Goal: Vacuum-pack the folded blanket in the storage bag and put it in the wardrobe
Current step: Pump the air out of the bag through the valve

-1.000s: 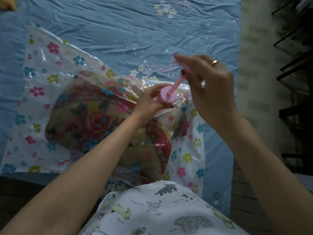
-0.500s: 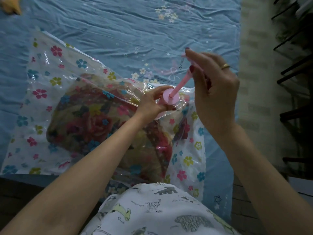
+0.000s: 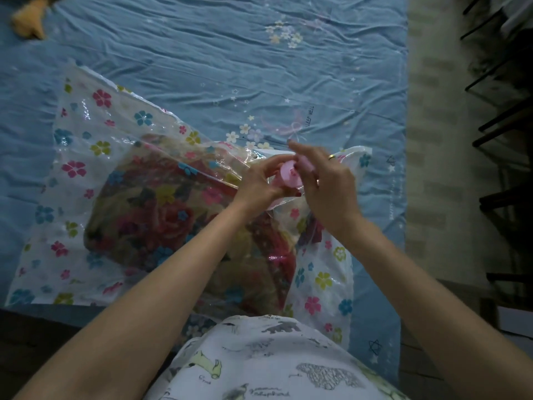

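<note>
On the blue-sheeted bed (image 3: 202,53), the flowered storage bag (image 3: 86,174) holds the folded blanket (image 3: 173,220), while at its 2 o'clock corner the left hand (image 3: 259,183) grips the pink pump (image 3: 290,174) and the right hand (image 3: 326,180) clasps its handle.

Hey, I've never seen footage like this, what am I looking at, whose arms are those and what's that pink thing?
This is no machine: a camera worn on a person's head looks down at their own two bare arms. On a blue bedsheet lies a clear, flower-printed storage bag with a folded floral blanket inside. The left hand holds a round pink valve on the bag. The right hand, wearing a ring, has its grip on a small pink pump set at that valve, probably to draw air out. A yellowish object lies at the far left corner, too blurred to name.
</note>
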